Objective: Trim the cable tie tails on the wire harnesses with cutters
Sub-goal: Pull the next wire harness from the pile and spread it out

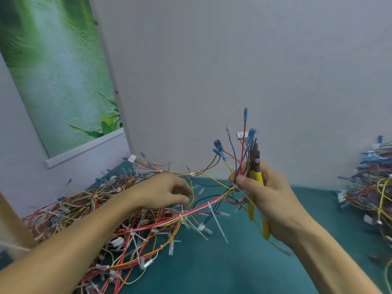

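right hand point(269, 194) grip curled round yellow-handled cutters point(255, 160) plus thin-wire harness point(240, 166), raised near surface point(212, 270) far edge; stiff white tie tails point(219, 227) untrimmed. left hand point(163, 192) grip loose, spread over tangled pile point(84, 209), left edge.

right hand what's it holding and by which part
The right hand grips the cutters by their yellow handles and also pinches one wire harness near its splayed end.
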Motion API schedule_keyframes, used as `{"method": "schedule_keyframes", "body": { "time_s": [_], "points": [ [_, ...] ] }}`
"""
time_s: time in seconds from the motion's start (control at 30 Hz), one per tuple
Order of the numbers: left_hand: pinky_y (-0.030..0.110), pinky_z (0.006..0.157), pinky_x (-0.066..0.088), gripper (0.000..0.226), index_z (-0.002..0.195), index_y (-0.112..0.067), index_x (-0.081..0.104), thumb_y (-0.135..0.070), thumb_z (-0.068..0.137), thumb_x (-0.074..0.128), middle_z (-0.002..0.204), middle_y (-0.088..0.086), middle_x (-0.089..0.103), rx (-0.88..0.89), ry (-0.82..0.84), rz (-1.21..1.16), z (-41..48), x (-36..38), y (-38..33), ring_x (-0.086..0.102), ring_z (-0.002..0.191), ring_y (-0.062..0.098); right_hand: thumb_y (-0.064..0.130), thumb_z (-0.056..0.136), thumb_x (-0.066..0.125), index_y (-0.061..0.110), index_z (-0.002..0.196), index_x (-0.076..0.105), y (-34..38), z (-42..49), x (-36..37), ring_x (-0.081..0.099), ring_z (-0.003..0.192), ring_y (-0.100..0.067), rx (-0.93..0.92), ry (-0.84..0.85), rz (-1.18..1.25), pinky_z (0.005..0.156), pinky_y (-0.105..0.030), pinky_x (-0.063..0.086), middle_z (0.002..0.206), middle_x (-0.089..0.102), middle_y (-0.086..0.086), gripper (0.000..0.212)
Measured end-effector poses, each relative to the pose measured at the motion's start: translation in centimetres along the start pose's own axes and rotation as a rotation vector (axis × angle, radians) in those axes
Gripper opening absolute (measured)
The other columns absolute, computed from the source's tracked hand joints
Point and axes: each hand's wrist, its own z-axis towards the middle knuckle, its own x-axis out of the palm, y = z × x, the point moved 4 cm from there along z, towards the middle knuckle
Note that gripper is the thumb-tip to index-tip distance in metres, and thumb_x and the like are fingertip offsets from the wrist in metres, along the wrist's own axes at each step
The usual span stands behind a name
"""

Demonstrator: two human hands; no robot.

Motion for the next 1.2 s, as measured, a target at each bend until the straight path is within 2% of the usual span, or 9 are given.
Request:
{"method": "schedule_keyframes", "body": {
  "time_s": [0.13,0.23,0.33,0.43,0.57,0.67,0.73,0.87,1.2],
  "points": [
    [0.002,0.071,0.043,0.020,0.103,-0.027,0.072,-0.029,0.083,0.072,0.086,-0.024,0.067,0.062,-0.012,-0.055,-0.8,-0.6,-1.3,0.061,0.082,-0.012,0.008,0.093,0.059,0.015,0.092,0.065,-0.8,0.1,-0.3,0.064,0.074,-0.006,0.037,-0.009,0.021,0.066,-0.029,0.046,0.083,0.073,0.000,0.009],
    [0.014,0.071,0.051,0.010,0.092,-0.024,0.074,-0.024,0.083,0.074,0.081,-0.013,0.072,0.078,0.001,-0.201,-1.6,-1.3,-1.9,0.065,0.075,-0.002,0.006,0.093,0.058,0.011,0.094,0.064,-1.4,0.1,-0.4,0.063,0.072,-0.006,0.050,-0.017,0.039,0.066,-0.030,0.045,0.081,0.072,0.000,0.008],
    [0.016,0.059,0.048,0.008,0.078,-0.022,0.073,-0.018,0.084,0.071,0.068,-0.010,0.069,0.138,-0.358,-0.378,-2.3,-3.3,-2.4,0.060,0.060,0.002,0.006,0.093,0.059,0.012,0.094,0.064,-1.8,0.1,-0.4,0.064,0.071,-0.005,0.061,-0.017,0.037,0.063,-0.028,0.047,0.082,0.073,0.000,0.008],
    [0.015,0.071,0.047,0.015,0.094,-0.027,0.073,-0.015,0.089,0.066,0.083,-0.015,0.070,0.129,-0.601,-0.275,-1.8,-4.6,-2.3,0.062,0.076,0.001,0.007,0.093,0.059,0.013,0.094,0.065,-2.1,0.2,-0.5,0.066,0.073,-0.006,0.062,-0.001,0.030,0.065,-0.031,0.047,0.085,0.074,-0.001,0.009],
    [0.021,0.102,0.031,0.037,0.122,-0.035,0.062,-0.023,0.087,0.068,0.125,-0.018,0.059,0.006,-0.233,-0.046,0.3,-3.3,-1.3,0.048,0.116,-0.004,0.012,0.089,0.064,0.012,0.096,0.064,-2.2,0.4,-0.5,0.065,0.073,-0.007,0.063,0.010,0.049,0.065,-0.033,0.047,0.087,0.074,-0.002,0.007],
    [0.013,0.089,0.041,0.027,0.110,-0.032,0.068,-0.017,0.087,0.068,0.102,-0.019,0.068,-0.007,-0.089,-0.096,1.1,-1.9,-0.8,0.058,0.093,-0.013,0.012,0.089,0.064,0.011,0.097,0.063,-2.5,0.5,-0.4,0.065,0.072,-0.006,0.080,0.009,0.061,0.060,-0.028,0.050,0.087,0.074,-0.002,0.008],
    [0.013,0.079,0.046,0.019,0.092,-0.030,0.068,-0.011,0.088,0.066,0.087,-0.015,0.071,-0.014,-0.097,-0.236,1.2,-1.7,-0.7,0.064,0.081,-0.008,0.009,0.092,0.061,0.009,0.098,0.063,-2.7,0.6,-0.4,0.064,0.069,-0.006,0.102,-0.011,0.061,0.056,-0.025,0.051,0.084,0.074,-0.001,0.006],
    [0.017,0.073,0.053,0.009,0.091,-0.008,0.068,-0.008,0.092,0.059,0.086,0.008,0.075,0.003,-0.133,-0.569,0.8,-2.1,-0.5,0.072,0.083,0.016,0.004,0.093,0.058,0.006,0.096,0.063,-3.5,0.9,-0.6,0.062,0.059,-0.005,0.177,-0.085,0.064,0.049,-0.023,0.049,0.073,0.072,0.004,0.006],
    [0.029,0.075,0.059,0.011,0.095,-0.003,0.063,-0.009,0.095,0.054,0.084,0.003,0.074,0.006,-0.109,-0.824,0.8,-1.6,-1.0,0.073,0.084,0.025,0.003,0.090,0.060,0.007,0.091,0.062,-4.9,0.8,0.5,0.056,0.058,-0.011,0.274,-0.089,0.006,0.051,-0.028,0.046,0.075,0.070,-0.005,0.005]
  ]
}}
